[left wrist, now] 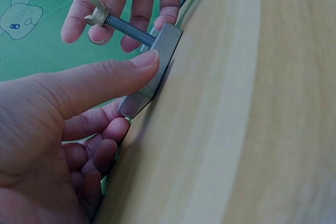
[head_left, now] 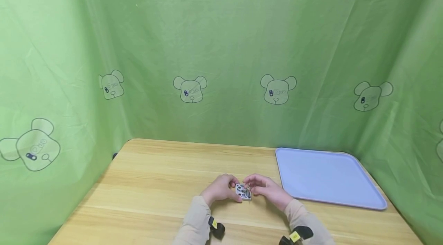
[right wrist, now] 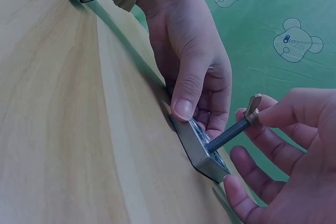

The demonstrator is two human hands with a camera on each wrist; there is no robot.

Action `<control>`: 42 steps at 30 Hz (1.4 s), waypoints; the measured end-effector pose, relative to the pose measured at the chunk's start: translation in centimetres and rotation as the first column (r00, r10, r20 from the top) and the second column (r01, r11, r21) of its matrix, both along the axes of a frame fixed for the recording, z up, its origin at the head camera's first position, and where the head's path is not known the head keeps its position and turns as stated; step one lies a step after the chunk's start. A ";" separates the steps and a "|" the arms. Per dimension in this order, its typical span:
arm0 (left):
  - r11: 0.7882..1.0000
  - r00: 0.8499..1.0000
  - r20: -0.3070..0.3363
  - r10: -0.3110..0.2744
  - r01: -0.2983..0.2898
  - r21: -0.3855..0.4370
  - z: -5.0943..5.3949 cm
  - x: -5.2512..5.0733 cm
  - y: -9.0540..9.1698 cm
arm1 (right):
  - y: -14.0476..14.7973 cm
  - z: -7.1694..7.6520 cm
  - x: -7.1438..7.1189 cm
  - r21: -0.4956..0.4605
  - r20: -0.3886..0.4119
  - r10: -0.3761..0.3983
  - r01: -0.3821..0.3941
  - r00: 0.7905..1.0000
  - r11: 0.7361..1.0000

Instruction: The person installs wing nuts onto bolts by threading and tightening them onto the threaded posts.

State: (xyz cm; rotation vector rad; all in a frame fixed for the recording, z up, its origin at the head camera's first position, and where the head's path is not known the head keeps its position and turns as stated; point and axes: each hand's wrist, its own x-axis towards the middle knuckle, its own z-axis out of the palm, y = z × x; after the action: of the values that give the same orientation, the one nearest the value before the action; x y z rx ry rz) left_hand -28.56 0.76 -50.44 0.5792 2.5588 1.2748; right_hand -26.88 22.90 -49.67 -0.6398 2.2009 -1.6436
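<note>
A square grey metal block [right wrist: 197,152], its upper face pierced by round holes, lay face up on the light wooden desk [head_left: 155,183], toward the near side. A dark threaded metal rod [right wrist: 229,135] stood upright from its right part, topped by a brass-coloured wing nut [right wrist: 254,107].

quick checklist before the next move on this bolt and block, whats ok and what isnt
1. Left hand holds metal block: ok, thumb along its side.
2. Bolt stands in block: ok, roughly square to its face.
3. Wing nut at bolt's outer end: ok.
4. Right hand firmly on wing nut: cannot tell, fingers at it, grip unclear.
5. Bolt fully seated: cannot tell, base hidden.
6. Tray apart from block: ok.
</note>
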 end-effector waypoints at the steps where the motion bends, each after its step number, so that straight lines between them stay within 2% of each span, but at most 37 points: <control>1: 1.000 1.000 -0.001 0.000 0.000 0.000 0.0 0.0 0.0 | 0.0 0.0 0.0 0.002 -0.004 -0.003 0.003 1.000 1.000; 12: 1.000 1.000 0.000 -0.004 0.004 0.002 0.0 0.0 0.0 | -0.5 0.1 0.2 0.029 -0.026 -0.062 0.063 0.998 0.998; 18: 1.000 1.000 -0.003 -0.006 0.006 -0.002 0.0 0.0 0.0 | -1.0 0.4 0.4 0.071 -0.071 -0.110 0.115 0.991 0.991; 24: 1.000 1.000 0.009 -0.015 0.015 0.005 0.0 -0.2 0.0 | -1.2 0.1 0.2 0.115 -0.138 -0.132 0.148 0.982 0.982; 30: 1.000 1.000 0.022 -0.012 0.012 0.017 -0.2 -0.4 0.0 | -1.5 -0.2 -0.1 0.141 -0.160 -0.170 0.193 0.972 0.971; 38: 1.000 1.000 0.012 -0.014 0.014 0.004 -0.4 -0.4 0.0 | -1.6 -0.1 0.0 0.116 -0.178 -0.159 0.181 0.971 0.977; 42: 1.000 1.000 0.020 -0.017 0.017 0.010 -0.4 -0.3 0.0 | -1.3 -0.1 0.0 0.095 -0.144 -0.134 0.148 0.981 0.984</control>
State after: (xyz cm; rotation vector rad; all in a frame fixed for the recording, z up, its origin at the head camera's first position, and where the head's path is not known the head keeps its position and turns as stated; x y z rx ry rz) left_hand -28.91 0.75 -50.85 0.5860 2.5274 1.2824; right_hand -26.88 21.59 -49.78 -0.5963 2.4650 -1.5790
